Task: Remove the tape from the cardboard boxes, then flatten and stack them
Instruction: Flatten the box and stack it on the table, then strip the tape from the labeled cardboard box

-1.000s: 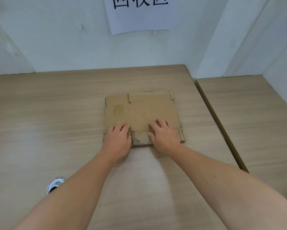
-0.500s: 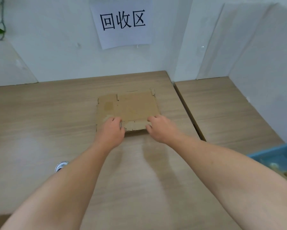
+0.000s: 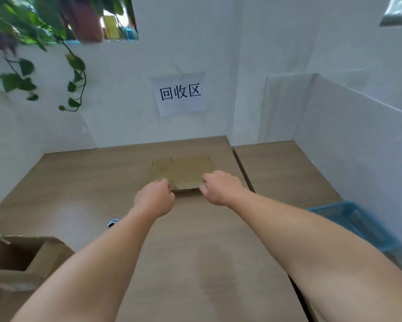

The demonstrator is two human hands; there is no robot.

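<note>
Lying flat near the far edge of the table, under the wall sign, the flattened cardboard box has both hands at its near side. The right hand hangs loosely curled over the near-right corner, holding nothing. The left hand is at the near-left corner with its fingers hidden, so its grip is unclear.

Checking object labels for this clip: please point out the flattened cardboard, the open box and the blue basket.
flattened cardboard (image 3: 188,169), head view, bare top face.
open box (image 3: 14,256), head view, dark inside wall.
blue basket (image 3: 362,226), head view, mesh side.
</note>
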